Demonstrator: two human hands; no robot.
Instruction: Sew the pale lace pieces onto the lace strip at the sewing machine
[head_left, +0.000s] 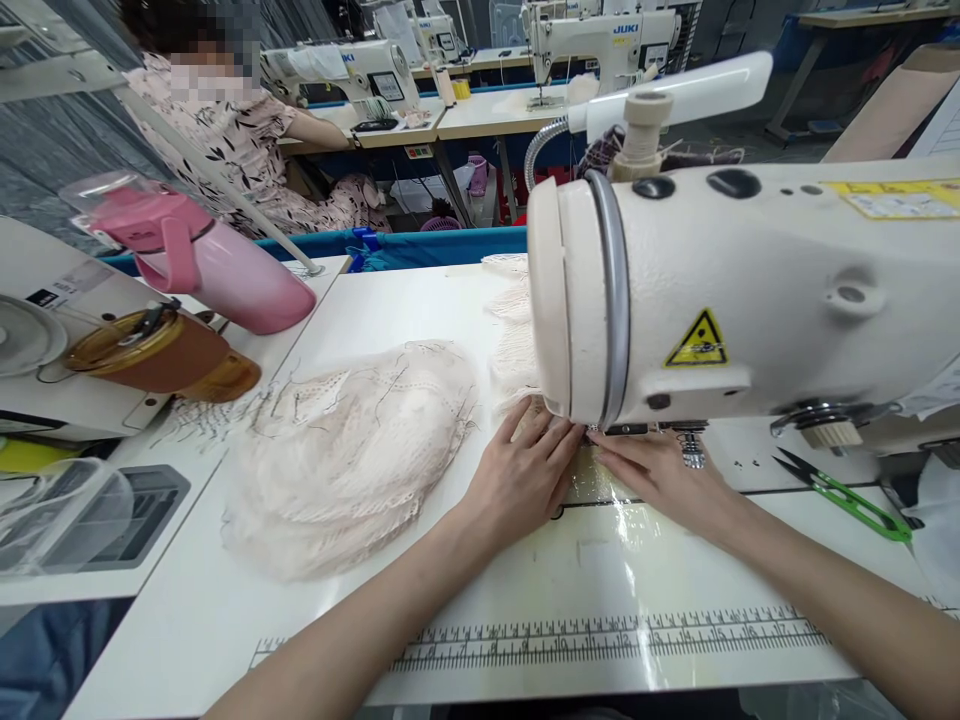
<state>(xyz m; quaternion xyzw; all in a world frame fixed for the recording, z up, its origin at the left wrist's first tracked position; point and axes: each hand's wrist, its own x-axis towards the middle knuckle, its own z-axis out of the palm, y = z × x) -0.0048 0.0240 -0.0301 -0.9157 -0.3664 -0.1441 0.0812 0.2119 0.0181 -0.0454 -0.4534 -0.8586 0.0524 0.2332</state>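
My left hand (pixel 523 472) lies flat on the table with its fingers stretched toward the needle area, pressing a pale lace strip (pixel 517 350) that runs under the head of the white sewing machine (pixel 750 290). My right hand (pixel 660 475) lies flat as well, fingers pointing left toward the presser foot, partly hidden under the machine head. Both hands rest on the fabric just in front of the needle. A heap of pale pink lace fabric (pixel 345 460) lies to the left of my left hand.
Green thread snips (pixel 847 495) lie at the right. A pink flask (pixel 202 260) and a brown flask (pixel 157 355) lie on a side stand at the left. A ruler strip (pixel 615 640) runs along the table's front edge. Another person (pixel 232 130) sits behind.
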